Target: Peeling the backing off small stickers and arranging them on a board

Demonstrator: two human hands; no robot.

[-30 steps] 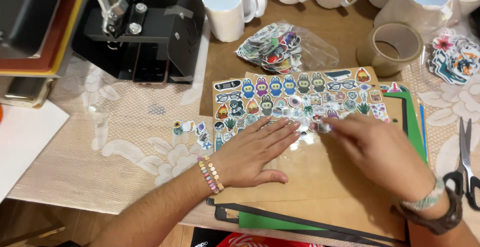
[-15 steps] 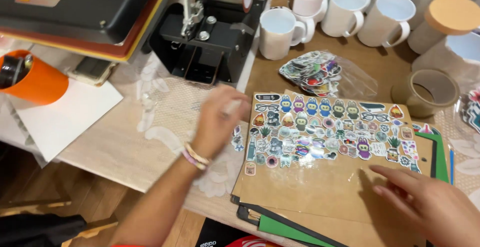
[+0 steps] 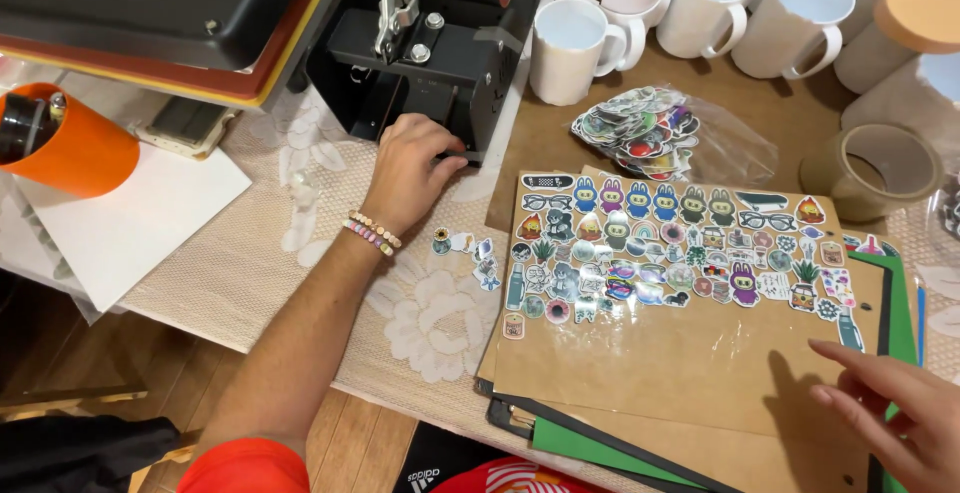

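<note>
My left hand (image 3: 408,169), with a beaded bracelet at the wrist, reaches to the base of the black heat press (image 3: 430,53) and its fingertips touch the lower front edge. It holds nothing that I can see. At the lower right my right hand (image 3: 895,418) hovers with fingers spread over the bare part of the brown cardboard sheet (image 3: 660,363). Several small colourful stickers (image 3: 665,248) lie in rows on the upper half of that sheet. A few loose stickers (image 3: 470,253) lie on the lace tablecloth beside it.
White mugs (image 3: 575,48) stand behind the sheet. A clear bag of stickers (image 3: 645,133) lies near them, a roll of brown tape (image 3: 880,168) to the right. An orange cylinder (image 3: 70,143) and white paper (image 3: 130,218) sit at left. Green and black sheets (image 3: 600,448) lie under the cardboard.
My left hand left the stickers and moved up and left to the heat press base. My right hand drew back to the lower right. The view swung left.
</note>
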